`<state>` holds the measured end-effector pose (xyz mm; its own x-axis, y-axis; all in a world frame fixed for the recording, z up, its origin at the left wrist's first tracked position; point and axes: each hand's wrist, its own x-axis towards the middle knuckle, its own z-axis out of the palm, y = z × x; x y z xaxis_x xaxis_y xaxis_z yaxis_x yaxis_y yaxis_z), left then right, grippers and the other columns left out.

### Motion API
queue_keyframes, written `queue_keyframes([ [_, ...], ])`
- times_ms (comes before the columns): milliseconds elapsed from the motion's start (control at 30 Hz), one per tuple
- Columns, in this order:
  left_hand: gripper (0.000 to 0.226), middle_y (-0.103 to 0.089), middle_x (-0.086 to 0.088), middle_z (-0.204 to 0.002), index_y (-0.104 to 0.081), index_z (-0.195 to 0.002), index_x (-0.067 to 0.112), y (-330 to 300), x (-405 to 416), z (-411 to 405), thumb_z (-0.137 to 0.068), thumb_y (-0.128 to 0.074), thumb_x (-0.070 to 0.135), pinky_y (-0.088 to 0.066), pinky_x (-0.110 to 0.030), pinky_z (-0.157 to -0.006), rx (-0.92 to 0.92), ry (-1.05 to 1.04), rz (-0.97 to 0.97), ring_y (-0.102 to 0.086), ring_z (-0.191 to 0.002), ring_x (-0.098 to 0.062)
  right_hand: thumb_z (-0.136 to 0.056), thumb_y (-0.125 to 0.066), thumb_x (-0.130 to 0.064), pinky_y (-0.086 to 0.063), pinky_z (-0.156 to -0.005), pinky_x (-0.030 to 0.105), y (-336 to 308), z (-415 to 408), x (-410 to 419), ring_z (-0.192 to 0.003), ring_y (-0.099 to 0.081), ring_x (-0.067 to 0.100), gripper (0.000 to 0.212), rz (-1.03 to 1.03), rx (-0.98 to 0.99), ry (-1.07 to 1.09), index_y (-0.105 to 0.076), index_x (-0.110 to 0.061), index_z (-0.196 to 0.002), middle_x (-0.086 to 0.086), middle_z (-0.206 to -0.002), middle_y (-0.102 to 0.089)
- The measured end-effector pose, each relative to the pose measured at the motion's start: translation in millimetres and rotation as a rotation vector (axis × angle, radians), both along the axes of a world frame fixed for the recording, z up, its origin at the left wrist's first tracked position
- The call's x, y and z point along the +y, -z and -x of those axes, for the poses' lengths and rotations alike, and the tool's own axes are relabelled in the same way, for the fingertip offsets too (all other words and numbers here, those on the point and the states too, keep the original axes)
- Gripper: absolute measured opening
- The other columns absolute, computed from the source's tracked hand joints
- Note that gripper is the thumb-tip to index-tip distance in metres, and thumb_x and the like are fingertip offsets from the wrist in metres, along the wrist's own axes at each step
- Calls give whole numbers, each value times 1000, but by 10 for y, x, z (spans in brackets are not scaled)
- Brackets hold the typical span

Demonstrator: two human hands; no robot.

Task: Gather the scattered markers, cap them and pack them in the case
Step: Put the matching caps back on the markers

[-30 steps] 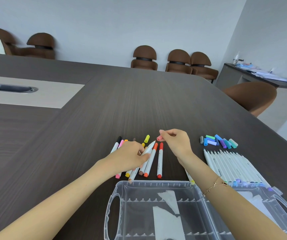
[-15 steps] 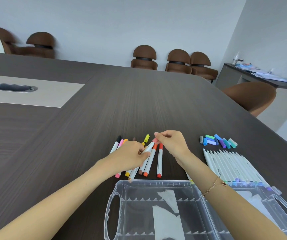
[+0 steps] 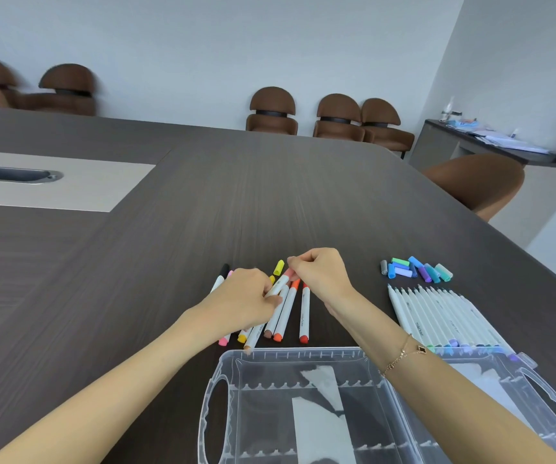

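left hand [image 3: 243, 298]: fingers curled round the white barrel of a marker [image 3: 278, 287], holding it tilted with its far end raised off the table.
right hand [image 3: 320, 274]: fingers curled, fingertips pinched on a salmon-pink cap [image 3: 289, 273] at the far tip of that same marker; whether the cap is fully seated cannot be told.
warm-coloured markers [image 3: 286, 311]: a loose group on the dark table [image 3: 203, 212], just beyond the case's far edge and partly under the left hand; pink, yellow, brown, orange and red ends point toward the near side.
red marker [image 3: 304, 314]: lies alone at the right edge of that group, nearly straight, capped at both ends.
yellow cap [image 3: 279, 267]: loose on the table, just far of the held marker.
uncapped markers [image 3: 437, 316]: a tidy row of white barrels to the right, tips pointing far, coloured ends touching the case's edge.
loose caps [image 3: 415, 269]: a small heap of grey, green, blue, purple and teal caps just beyond that row.
case [image 3: 303, 354]: clear plastic, open flat at the near edge, slotted dividers visible, no markers seen in it.
bracelet [image 3: 404, 354]: thin gold chain on the right wrist.
chairs [image 3: 337, 117]: brown, along the far wall.
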<state>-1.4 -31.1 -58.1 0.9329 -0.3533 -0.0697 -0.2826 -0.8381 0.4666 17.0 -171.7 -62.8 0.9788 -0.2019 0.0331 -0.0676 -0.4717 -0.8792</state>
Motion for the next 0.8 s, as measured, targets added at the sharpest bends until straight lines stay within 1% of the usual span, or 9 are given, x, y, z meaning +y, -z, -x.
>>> queue_keyframes([
  [67,30,-68,-12,-77,-62,-80,5,39,-10,1,-93,-54,30,-40,-16,-49,10,-15,-4,-49,-47,-9,-92,-57,-22,-38,-56,15,-38,29,-48,-55,-54,3,29,23,25,-56,-73,-5,-75,5,-66,-66],
  [133,35,-59,-8,-62,-63,-74,5,45,26,-21,-92,-55,33,-46,-21,-52,-10,-55,-18,-46,-45,-10,-94,-55,-32,-35,-56,12,-109,37,-168,-58,-55,-1,30,141,24,-106,-72,-10,-85,-1,-73,-67],
  [200,42,-46,-2,-53,-53,-60,8,43,72,-36,-91,-57,37,-50,-26,-59,-45,-102,-54,-45,-45,-12,-92,-55,-40,-39,-65,17,-162,46,-351,-74,-59,4,27,388,-2,-67,-65,-15,-89,-3,-79,-64],
  [300,48,-41,1,-50,-42,-52,15,56,64,-31,-89,-58,41,-52,-23,-73,-78,-117,-121,-45,-46,-10,-89,-59,-42,-40,-64,25,-161,146,-581,-74,-58,17,34,842,149,-27,-48,-16,-70,-2,-69,-52],
  [367,46,-45,2,-53,-44,-53,17,90,24,-40,-89,-58,42,-50,-20,-70,-65,-113,-151,-49,-50,-10,-88,-60,-42,-38,-61,24,-121,236,-638,-75,-54,16,35,972,269,-84,-45,-14,-75,-1,-74,-50],
  [533,40,-57,-3,-70,-53,-65,15,62,-11,-163,-90,-53,48,-37,-15,-55,7,-156,-111,-51,-60,-10,-92,-58,-32,-35,-59,20,-81,305,-650,-78,-51,14,21,939,318,-144,-56,-13,-100,3,-92,-56],
  [600,34,-63,-7,-86,-59,-80,12,-21,-24,-318,-92,-52,44,-43,-19,-62,-40,-186,-26,-57,-72,-11,-91,-58,-28,-36,-59,20,-73,279,-648,-77,-52,14,15,909,329,-165,-52,-15,-87,0,-81,-52],
  [700,26,-65,-5,-94,-61,-99,9,-96,-114,-587,-93,-54,34,-51,-27,-77,-78,-156,29,-62,-84,-14,-90,-57,-32,-32,-52,17,-58,246,-617,-70,-52,11,25,855,330,-153,-44,-18,-74,-3,-69,-44],
  [800,30,-65,-7,-97,-62,-103,8,-78,-246,-794,-91,-57,35,-50,-24,-72,-65,-110,-17,-62,-87,-16,-91,-54,-33,-32,-51,16,-52,217,-572,-60,-47,8,31,760,290,-125,-39,-22,-66,-3,-67,-45],
])
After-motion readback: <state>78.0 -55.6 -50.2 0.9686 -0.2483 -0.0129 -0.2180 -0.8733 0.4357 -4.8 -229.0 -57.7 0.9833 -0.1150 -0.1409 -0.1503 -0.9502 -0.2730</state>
